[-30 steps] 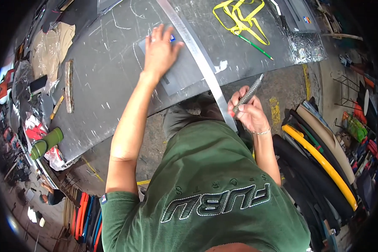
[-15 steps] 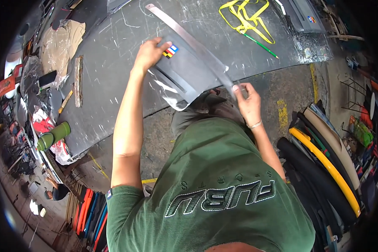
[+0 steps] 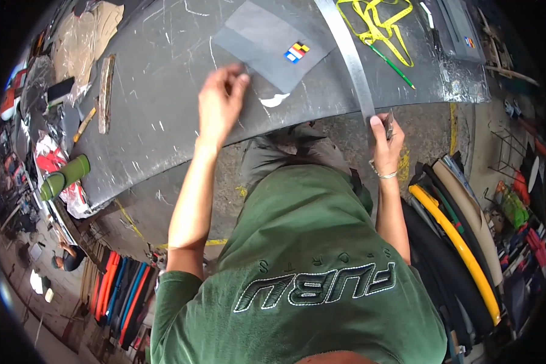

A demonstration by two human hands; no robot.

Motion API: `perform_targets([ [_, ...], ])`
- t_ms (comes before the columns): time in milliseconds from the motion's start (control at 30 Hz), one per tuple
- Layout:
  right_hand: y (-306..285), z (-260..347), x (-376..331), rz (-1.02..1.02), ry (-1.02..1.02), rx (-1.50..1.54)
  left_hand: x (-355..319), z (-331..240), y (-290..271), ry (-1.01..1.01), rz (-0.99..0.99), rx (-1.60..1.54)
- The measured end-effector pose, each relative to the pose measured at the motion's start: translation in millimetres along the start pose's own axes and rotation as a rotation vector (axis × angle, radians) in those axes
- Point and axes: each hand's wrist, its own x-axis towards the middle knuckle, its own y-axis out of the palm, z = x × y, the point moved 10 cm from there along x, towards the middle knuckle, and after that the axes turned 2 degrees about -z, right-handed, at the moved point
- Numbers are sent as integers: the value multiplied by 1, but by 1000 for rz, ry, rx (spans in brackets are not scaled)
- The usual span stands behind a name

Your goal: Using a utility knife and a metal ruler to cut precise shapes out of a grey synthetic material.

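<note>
My right hand grips the near end of a long metal ruler beside the table's near edge. A small thin dark piece also shows at its fingers; I cannot make out what it is. My left hand is just above the table, fingers loosely bent and apart, holding nothing. Beyond it, a flat dark grey sheet lies slanted on the table, with a small multicoloured patch on it. The left fingertips are close to the sheet's near left edge; whether they touch it is unclear.
On the dark scratched table lie a yellow tape measure, a green pencil, a wooden stick and a green bottle. Material rolls stand at lower right. A person is far off at lower left.
The grey sheet has been turned round, its patch now facing the other way and further right. My left hand has let go of it. The ruler has moved right, off the sheet, in my right hand.
</note>
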Motion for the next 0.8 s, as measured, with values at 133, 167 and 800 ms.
perform_targets([
  [133, 21, -8, -11, 76, 67, 24, 22, 23, 0, 241, -144, 342],
  [167, 25, -5, -13, 68, 75, 10, 20, 31, 5, 228, -143, 339],
  [800, 99, -19, -41, 273, 312, -382, 51, -16, 51, 392, 119, 159],
])
